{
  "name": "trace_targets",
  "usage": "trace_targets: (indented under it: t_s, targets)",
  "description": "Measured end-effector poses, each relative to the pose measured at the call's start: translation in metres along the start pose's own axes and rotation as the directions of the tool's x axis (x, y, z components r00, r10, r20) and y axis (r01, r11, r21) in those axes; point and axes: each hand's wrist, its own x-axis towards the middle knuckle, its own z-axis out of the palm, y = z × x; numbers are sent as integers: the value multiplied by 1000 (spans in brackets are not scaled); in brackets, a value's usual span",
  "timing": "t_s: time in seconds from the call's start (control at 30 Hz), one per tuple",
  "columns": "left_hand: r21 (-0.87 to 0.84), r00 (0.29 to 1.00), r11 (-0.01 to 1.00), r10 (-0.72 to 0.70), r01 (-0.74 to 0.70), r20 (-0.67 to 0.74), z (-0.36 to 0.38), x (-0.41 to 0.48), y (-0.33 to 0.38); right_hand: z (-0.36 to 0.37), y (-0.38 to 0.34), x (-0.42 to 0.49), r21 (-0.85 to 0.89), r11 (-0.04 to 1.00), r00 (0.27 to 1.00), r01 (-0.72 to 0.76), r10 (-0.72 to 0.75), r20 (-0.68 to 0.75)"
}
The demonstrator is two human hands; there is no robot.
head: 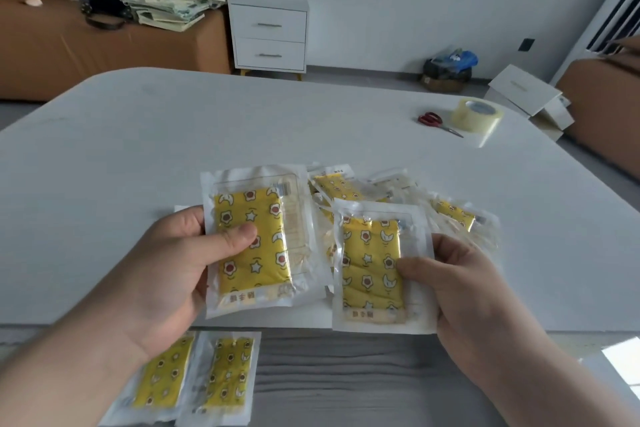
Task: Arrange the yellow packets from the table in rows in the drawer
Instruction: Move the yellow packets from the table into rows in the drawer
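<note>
left hand (pixel 166 274) grip: pinching one yellow packet (pixel 251 239) | right hand (pixel 460 284) grip: another (pixel 374 267), face-up for neat laying | pile (pixel 446 211) at desk (pixel 242 121) near edge | two packets (pixel 197 378) rowed in drawer (pixel 363 381) below

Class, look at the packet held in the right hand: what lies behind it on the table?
Behind the packet in the right hand lies a loose pile of yellow packets on the table. They overlap, and the held packet covers some, so their number cannot be told.
</note>
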Motion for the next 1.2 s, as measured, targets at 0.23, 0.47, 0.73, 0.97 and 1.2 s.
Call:
trace_targets:
  t_s: [0.23,0.47,0.73,0.97,1.2]
  targets:
    - [41,993,992,-117,117,-1,-4,-39,-26,-16,4,-28,-17,997,997,-70,70,30]
    - [221,944,919,-330,327,-28,-18,-56,-86,-40,49,-53,-214,947,967,-239,253,41]
    - [318,867,806,-470,499,-166,-32,-26,-145,-49,103,-41,-337,873,933,-353,356,-55]
    - [482,883,739,-385,470,-270,-27,6,-167,-43,141,-1,-350,826,897,-442,419,-142]
    - [690,924,615,-235,382,-302,-27,30,-195,-32,165,35,-357,790,867,-498,457,-199]
